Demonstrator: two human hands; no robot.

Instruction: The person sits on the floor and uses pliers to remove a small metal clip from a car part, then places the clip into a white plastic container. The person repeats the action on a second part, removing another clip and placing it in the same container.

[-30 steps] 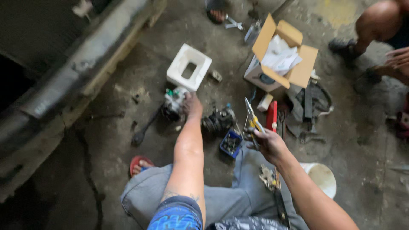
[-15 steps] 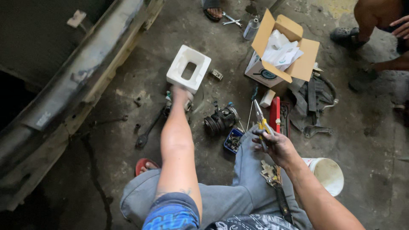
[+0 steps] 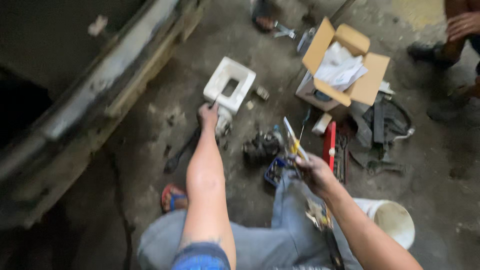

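Reaching toward the centre-left of the frame, the left hand (image 3: 208, 114) is closed around something small and dark at the near corner of a white moulded block (image 3: 229, 84) with a square hole through it; blur hides just what the fingers grip, and a pale metal part (image 3: 223, 124) lies just beside the wrist. The block looks like light foam or plastic (stiff enough to lift by a wall of the hole, likely to dent or crumble if squeezed hard), and its flat sides should not be slippery.

The right hand (image 3: 312, 173), at centre right, is clenched on a yellow-handled tool (image 3: 292, 140) whose pale blade points up the frame. It seems rigid and light, best held by the handle as now, with the tip kept away from the forearm.

Between the two hands sits a dark mechanical assembly (image 3: 261, 146), probably heavy and greasy, next to a small blue tray (image 3: 275, 170). A red tool (image 3: 329, 145) and black straps (image 3: 385, 125) lie to the right, an open cardboard box (image 3: 362, 85) holding white paper at upper right, and a white bucket (image 3: 395, 222) at lower right.

Room is tight to the right. The concrete floor (image 3: 150, 115) left of the block is more open, bounded by a long grey beam (image 3: 100, 85) running diagonally across the upper left. Another person's hand (image 3: 462, 25) shows at the top right corner.
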